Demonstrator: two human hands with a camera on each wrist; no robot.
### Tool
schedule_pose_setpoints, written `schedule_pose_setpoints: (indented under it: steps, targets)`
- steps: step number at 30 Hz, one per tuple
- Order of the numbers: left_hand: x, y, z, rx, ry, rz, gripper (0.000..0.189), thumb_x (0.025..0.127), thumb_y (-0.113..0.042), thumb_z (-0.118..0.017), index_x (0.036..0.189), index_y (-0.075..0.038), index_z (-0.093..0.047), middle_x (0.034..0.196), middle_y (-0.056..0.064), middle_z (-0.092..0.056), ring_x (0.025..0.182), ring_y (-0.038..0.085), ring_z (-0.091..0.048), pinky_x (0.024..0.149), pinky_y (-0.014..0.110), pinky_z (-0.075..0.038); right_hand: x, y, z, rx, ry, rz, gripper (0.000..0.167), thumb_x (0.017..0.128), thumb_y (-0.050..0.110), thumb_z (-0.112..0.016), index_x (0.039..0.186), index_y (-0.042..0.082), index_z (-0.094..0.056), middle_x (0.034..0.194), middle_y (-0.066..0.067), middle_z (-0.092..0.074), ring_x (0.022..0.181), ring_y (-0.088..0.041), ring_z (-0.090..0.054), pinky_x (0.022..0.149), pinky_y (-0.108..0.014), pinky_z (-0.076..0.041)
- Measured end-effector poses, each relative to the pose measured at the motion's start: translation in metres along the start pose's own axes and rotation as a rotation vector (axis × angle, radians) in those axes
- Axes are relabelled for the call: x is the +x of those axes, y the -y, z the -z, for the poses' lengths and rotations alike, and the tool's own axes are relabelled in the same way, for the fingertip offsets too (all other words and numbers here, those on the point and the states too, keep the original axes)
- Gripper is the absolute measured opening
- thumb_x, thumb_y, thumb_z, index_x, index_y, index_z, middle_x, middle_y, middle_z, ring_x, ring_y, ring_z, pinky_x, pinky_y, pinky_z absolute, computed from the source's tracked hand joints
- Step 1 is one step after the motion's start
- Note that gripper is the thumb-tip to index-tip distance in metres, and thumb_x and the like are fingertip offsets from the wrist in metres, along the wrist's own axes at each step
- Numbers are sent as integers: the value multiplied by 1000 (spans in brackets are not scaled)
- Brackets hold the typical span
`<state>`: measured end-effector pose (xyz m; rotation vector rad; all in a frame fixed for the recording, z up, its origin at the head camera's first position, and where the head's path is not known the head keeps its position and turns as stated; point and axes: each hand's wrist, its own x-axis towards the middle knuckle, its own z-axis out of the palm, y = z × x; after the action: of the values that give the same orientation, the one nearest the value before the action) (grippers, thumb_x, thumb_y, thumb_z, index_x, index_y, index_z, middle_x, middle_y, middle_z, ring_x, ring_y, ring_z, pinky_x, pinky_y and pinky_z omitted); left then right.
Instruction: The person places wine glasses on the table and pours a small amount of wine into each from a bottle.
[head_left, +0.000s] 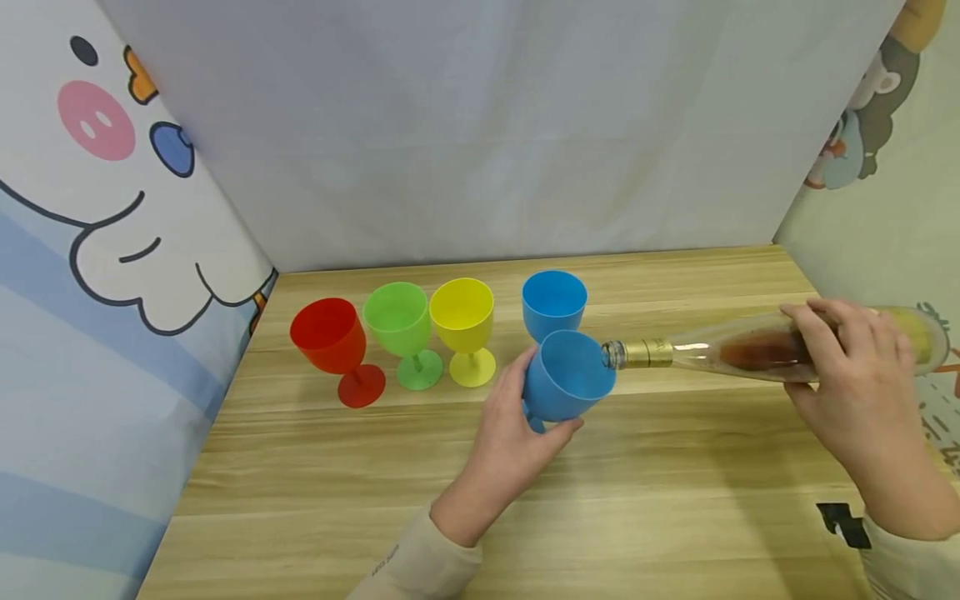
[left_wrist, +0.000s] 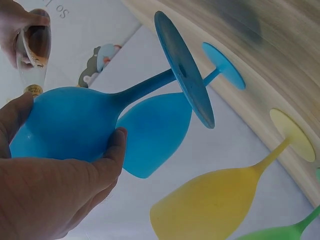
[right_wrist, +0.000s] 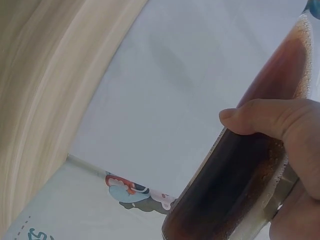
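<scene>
My left hand (head_left: 513,425) grips a blue plastic goblet (head_left: 567,379) round its bowl. In the left wrist view the goblet's foot (left_wrist: 184,72) is off the table and its stem is tilted. From the right, my right hand (head_left: 862,375) holds a clear glass bottle (head_left: 693,352) round its body. It lies almost level, its gold-collared neck pointing left and its open mouth at the goblet's rim. Brown liquid (right_wrist: 215,185) with bubbles fills part of the bottle. No liquid shows inside the goblet.
Behind the held goblet stands a second blue goblet (head_left: 553,307). To the left are a yellow goblet (head_left: 462,321), a green goblet (head_left: 401,325) and a red goblet (head_left: 333,342), upright on the wooden table (head_left: 337,500). A grey cloth backdrop (head_left: 480,142) rises behind, with printed panels on both sides.
</scene>
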<state>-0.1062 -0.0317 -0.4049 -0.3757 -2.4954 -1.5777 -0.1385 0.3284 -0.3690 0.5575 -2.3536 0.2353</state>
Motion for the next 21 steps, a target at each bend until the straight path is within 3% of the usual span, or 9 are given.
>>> schedule_pose_setpoints:
  steps: [14,21]
  targets:
    - [-1,-1,2,30,23,13,94,77,-14,-92,153,-9,-37,143,7,-50,129,28,-50,101,49,-47,1,0,1,20,-43,2,97,44,-24,-80,133,6,-56,130,-31,-50,122,-56,-41,112,-66,-19]
    - [-1,-1,2,45,29,20,94,76,-14,-92,153,-9,-37,143,8,-50,129,28,-50,101,50,-47,2,-1,7,-7,16,25,90,54,-20,-80,136,4,-52,132,-33,-47,124,-58,-39,112,-67,-18]
